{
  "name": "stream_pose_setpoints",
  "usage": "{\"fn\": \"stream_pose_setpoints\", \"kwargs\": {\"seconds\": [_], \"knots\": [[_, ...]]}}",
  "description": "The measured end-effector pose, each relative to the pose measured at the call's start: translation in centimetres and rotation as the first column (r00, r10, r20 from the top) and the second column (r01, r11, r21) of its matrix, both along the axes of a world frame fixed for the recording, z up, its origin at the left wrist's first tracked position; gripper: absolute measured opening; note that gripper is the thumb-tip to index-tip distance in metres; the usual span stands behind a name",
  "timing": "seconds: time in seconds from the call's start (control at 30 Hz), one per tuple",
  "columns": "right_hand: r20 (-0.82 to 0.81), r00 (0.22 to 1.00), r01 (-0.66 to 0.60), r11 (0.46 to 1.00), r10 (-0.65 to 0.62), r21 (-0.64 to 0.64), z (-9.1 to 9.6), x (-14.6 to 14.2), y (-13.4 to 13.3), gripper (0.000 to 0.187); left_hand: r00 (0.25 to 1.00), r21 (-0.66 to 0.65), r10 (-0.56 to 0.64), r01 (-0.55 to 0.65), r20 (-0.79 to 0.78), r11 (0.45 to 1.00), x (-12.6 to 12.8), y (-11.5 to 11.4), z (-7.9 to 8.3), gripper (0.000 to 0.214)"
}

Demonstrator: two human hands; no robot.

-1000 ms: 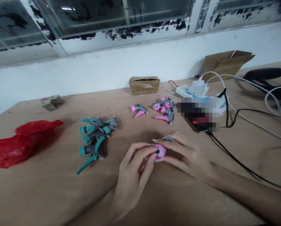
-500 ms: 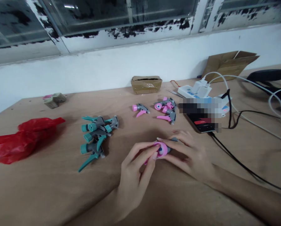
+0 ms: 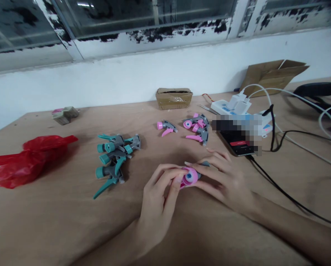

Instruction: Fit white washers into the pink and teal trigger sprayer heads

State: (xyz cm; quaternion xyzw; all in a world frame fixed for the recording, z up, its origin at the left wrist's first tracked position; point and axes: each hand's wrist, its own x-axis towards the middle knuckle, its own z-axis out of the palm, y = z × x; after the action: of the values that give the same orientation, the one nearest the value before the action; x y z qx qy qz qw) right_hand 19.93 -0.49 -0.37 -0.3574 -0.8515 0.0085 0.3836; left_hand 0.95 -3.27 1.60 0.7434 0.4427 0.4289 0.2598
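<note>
A pink-and-grey trigger spray head (image 3: 191, 176) is held above the table, its round pink collar facing me with a small blue part in the middle. My right hand (image 3: 223, 181) is closed around its grey body, which the fingers partly hide. At the collar's left rim, my left hand (image 3: 159, 199) has thumb and index finger pinched together, touching the edge. Beyond my hands lie a single pink-and-grey spray head (image 3: 167, 127) and a small pile of similar pink-and-grey spray heads (image 3: 200, 129). Several teal-and-grey spray heads (image 3: 114, 157) are heaped to the left.
A red plastic bag (image 3: 33, 159) lies at far left, near small greyish blocks (image 3: 65, 115). Against the wall stand a small cardboard box (image 3: 174, 99) and an open carton (image 3: 267, 79). A phone (image 3: 240, 147), power strip (image 3: 223, 107) and cables occupy the right.
My left fingertips have drawn back from the collar's opening to its left rim and are now pinched together. The right hand keeps its hold. The view has shifted slightly.
</note>
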Motion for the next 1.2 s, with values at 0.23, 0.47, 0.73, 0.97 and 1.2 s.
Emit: {"fn": "stream_pose_setpoints", "kwargs": {"seconds": [0.23,0.47,0.73,0.97,1.2], "knots": [[0.015,1.0,0.001,0.999,-0.002,0.033,0.16,0.23,0.13,0.042,0.999,-0.076,0.006,-0.003,0.045,0.997,0.12,-0.09,-0.03,0.022],[0.006,1.0,0.022,1.0,-0.022,0.023,0.34,0.3,0.21,0.043,0.999,-0.07,0.012,-0.009,0.032,0.997,0.11,-0.13,-0.1,0.024],[0.013,1.0,0.025,0.999,-0.025,0.039,0.26,0.33,0.16,0.042,1.0,-0.017,0.011,-0.011,-0.015,1.0,0.23,-0.51,-0.5,0.031],[-0.002,1.0,0.013,0.999,-0.013,0.033,-0.14,0.15,0.0,0.042,0.999,-0.027,0.043,-0.043,0.018,0.999,0.53,-0.19,-0.56,0.025],[0.002,0.999,0.032,0.998,-0.032,0.052,-0.16,-0.11,-0.25,0.038,0.998,-0.039,0.04,-0.038,0.046,0.999,0.46,-0.03,-0.35,0.02]]}}
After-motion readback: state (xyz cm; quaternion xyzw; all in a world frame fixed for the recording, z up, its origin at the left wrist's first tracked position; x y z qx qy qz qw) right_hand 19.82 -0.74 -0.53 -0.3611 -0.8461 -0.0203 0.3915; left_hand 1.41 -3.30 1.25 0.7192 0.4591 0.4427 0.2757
